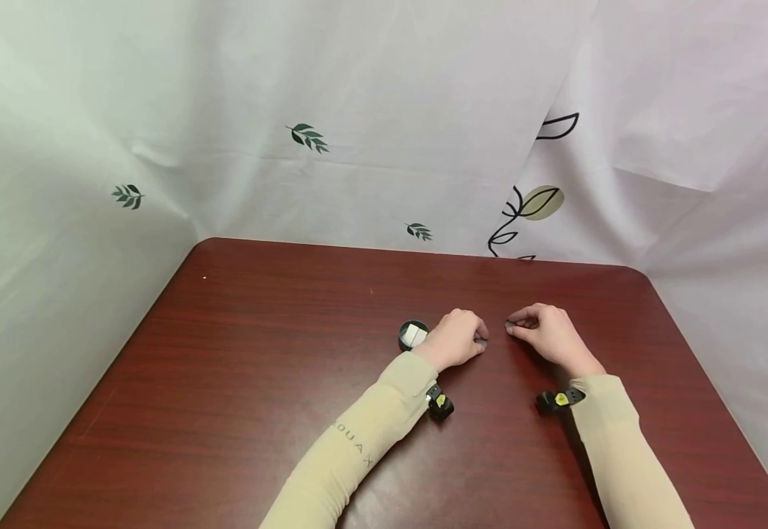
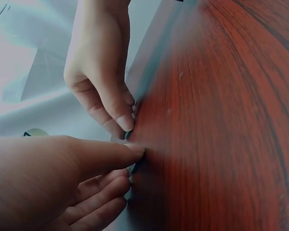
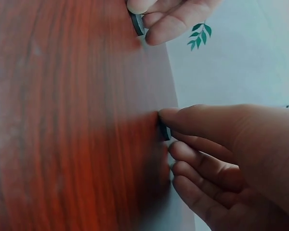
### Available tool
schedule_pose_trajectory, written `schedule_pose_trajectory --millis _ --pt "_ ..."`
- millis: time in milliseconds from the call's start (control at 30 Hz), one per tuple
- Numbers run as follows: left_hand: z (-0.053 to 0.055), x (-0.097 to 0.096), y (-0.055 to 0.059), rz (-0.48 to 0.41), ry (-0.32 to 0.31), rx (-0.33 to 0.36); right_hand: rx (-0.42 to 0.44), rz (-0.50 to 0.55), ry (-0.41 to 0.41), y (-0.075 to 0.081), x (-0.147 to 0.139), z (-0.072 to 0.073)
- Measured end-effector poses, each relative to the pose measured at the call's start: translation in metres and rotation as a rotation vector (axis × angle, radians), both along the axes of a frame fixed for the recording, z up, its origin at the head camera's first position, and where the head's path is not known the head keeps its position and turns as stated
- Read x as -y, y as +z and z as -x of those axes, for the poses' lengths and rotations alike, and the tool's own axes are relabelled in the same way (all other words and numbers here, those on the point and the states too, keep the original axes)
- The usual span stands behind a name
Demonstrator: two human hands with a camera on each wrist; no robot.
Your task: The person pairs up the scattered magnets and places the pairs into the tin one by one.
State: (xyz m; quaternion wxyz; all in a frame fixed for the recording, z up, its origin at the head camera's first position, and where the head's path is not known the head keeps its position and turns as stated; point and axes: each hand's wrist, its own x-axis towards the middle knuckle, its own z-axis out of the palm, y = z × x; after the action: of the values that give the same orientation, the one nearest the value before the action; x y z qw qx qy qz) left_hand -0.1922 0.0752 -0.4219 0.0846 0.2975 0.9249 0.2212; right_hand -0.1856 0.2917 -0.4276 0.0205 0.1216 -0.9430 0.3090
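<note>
My left hand (image 1: 451, 341) is low over the table right of centre, pinching a small flat dark-grey piece (image 1: 481, 343) between thumb and fingers. To its right, my right hand (image 1: 551, 338) pinches a similar grey piece (image 1: 509, 326) in the same way. A short gap of bare wood separates the two pieces. In the right wrist view, the right hand's piece (image 3: 164, 131) looks thin and dark, standing on edge at the tabletop, and the left hand's piece (image 3: 137, 24) shows farther off. Fingers cover much of both pieces, so their full shape is hidden.
A small round dark container (image 1: 402, 340) with white blocks (image 1: 414, 336) inside stands just left of the left hand, partly behind it. The reddish-brown wooden table (image 1: 238, 382) meets a white curtain (image 1: 370, 147) with leaf prints at its back and sides.
</note>
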Motion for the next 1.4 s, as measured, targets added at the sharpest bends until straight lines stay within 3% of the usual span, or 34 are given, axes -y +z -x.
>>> schedule_pose_trajectory --millis 300,667,867,1133,1400 --pt "-0.001 0.001 0.0 -0.001 0.011 0.025 0.034 -0.019 0.029 0.002 -0.002 -0.006" --pt "-0.004 -0.002 0.0 -0.013 0.04 -0.016 0.071 -0.02 0.074 0.004 -0.004 -0.014" --pt "-0.002 -0.006 -0.002 -0.017 0.014 -0.047 0.069 -0.014 0.078 0.004 -0.004 -0.016" --pt "0.006 -0.01 -0.007 -0.046 0.0 -0.011 0.074 0.002 0.081 0.0 -0.002 -0.015" --pt "0.009 -0.018 -0.011 -0.064 -0.019 -0.045 0.068 -0.004 0.062 0.0 -0.004 -0.014"
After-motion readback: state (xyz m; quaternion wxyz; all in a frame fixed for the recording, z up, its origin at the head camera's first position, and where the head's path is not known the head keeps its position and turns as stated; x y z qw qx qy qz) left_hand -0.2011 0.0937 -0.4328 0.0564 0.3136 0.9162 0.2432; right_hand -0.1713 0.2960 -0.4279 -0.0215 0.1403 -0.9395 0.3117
